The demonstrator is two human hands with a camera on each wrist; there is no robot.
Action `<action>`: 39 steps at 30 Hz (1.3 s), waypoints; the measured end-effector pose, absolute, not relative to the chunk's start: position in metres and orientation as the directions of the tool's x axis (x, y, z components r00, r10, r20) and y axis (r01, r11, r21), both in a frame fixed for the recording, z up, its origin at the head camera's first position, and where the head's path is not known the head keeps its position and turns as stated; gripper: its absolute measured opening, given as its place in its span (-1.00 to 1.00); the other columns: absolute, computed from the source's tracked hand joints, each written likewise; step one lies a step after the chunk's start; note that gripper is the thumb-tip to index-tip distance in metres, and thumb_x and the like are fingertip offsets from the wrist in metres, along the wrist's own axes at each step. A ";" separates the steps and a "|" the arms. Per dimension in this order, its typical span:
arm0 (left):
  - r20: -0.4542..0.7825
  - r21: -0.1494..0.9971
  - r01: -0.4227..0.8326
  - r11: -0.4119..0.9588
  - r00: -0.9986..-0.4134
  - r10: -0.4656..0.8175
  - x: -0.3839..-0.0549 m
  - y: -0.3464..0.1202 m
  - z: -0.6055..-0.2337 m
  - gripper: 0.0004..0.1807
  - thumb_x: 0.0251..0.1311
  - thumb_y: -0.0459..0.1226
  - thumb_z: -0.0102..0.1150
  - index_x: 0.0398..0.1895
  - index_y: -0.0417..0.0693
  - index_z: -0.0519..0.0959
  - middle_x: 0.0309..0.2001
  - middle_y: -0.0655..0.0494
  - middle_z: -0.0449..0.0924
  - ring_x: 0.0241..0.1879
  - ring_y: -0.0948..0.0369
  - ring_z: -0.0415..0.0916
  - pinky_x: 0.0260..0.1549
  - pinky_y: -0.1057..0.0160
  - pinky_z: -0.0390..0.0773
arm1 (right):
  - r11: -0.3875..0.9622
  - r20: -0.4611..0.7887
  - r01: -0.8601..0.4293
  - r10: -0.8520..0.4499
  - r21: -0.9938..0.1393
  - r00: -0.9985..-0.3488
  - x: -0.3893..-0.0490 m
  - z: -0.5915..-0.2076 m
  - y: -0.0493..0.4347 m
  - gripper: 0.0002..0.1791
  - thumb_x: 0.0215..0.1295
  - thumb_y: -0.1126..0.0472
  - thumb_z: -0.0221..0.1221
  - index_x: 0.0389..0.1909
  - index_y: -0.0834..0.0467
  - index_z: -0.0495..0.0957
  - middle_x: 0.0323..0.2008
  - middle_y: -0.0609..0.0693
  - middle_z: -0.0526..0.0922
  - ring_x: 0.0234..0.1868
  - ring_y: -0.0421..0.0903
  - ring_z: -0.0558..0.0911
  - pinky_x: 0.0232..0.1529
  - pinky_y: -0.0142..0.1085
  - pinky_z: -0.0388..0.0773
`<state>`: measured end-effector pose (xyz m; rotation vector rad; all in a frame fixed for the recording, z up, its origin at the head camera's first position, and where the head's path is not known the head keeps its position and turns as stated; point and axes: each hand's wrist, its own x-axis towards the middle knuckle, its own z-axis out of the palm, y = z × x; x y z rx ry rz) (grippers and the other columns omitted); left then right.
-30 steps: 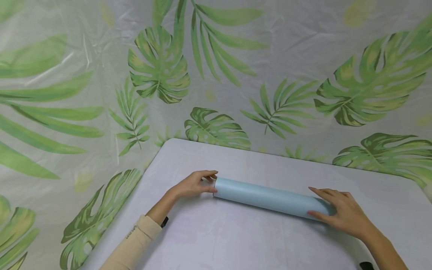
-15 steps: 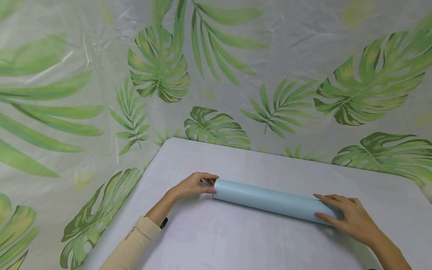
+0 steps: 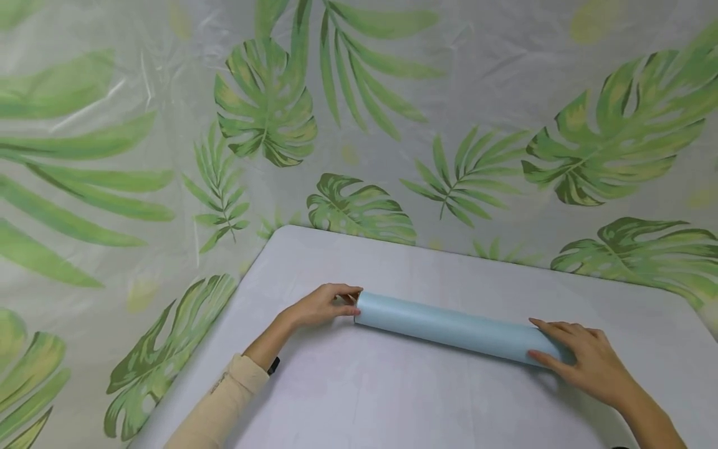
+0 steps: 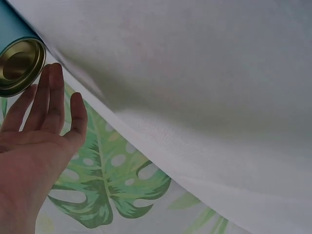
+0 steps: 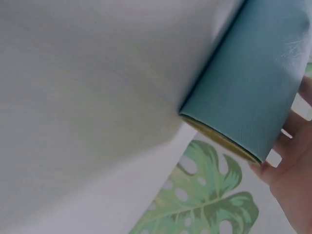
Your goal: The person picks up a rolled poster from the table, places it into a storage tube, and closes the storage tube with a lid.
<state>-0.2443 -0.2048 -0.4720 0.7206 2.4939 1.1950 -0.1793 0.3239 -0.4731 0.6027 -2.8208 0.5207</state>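
Observation:
A long light-blue cylindrical tube lies slantwise across the white table, its left end farther back than its right. Its left end carries a recessed gold metal cap, plain in the left wrist view. At that end my left hand holds the rim with thumb and fingertips. Around the right end, my right hand grips the tube, thumb on the near side and fingers on the far side. A gold-coloured rim edges this end in the right wrist view. Whether the tube touches the table I cannot tell.
The white table has a rounded far-left corner. Behind it and to the left hangs a pale sheet printed with green leaves. White tabletop extends in front of and behind the tube.
My right hand has shifted right and slightly down along the tube, mostly in the first half second. My left hand stays at the left end, nearly still.

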 end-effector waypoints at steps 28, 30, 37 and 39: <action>0.044 0.733 0.318 0.601 -0.904 0.425 -0.244 -0.190 -0.471 -0.49 0.51 -0.13 0.16 0.39 -0.20 0.51 -0.12 0.04 0.78 -0.10 0.18 0.68 0.02 0.10 0.63 | 0.859 0.065 -0.243 -0.240 -0.450 -0.968 -0.167 -0.473 0.351 -0.22 0.57 -0.05 0.12 0.58 0.31 0.13 0.26 0.58 0.38 -0.15 0.21 0.68 -0.28 0.00 0.61; 0.034 0.737 0.296 0.607 -0.914 0.403 -0.244 -0.189 -0.471 -0.49 0.51 -0.13 0.16 0.40 -0.19 0.51 -0.13 0.05 0.78 -0.12 0.20 0.68 0.01 0.11 0.62 | 0.859 0.066 -0.242 -0.239 -0.451 -0.969 -0.165 -0.474 0.349 -0.22 0.57 -0.05 0.12 0.57 0.32 0.14 0.26 0.58 0.39 -0.15 0.18 0.67 -0.29 -0.04 0.59; 0.002 0.730 0.278 0.624 -0.914 0.405 -0.241 -0.184 -0.469 -0.45 0.50 -0.11 0.18 0.42 -0.21 0.48 0.00 -0.01 0.75 -0.02 0.16 0.66 -0.02 0.15 0.62 | 0.854 0.070 -0.236 -0.230 -0.464 -0.971 -0.154 -0.471 0.352 -0.17 0.56 -0.05 0.15 0.57 0.36 0.09 0.28 0.63 0.35 -0.09 0.28 0.66 -0.21 0.12 0.61; -0.004 0.729 0.270 0.628 -0.917 0.399 -0.239 -0.182 -0.468 -0.45 0.48 -0.13 0.21 0.42 -0.20 0.49 0.01 -0.01 0.74 -0.01 0.14 0.64 -0.02 0.16 0.61 | 0.852 0.077 -0.241 -0.232 -0.465 -0.970 -0.152 -0.470 0.353 -0.15 0.55 -0.04 0.16 0.58 0.38 0.06 0.30 0.64 0.33 -0.04 0.36 0.64 -0.16 0.21 0.60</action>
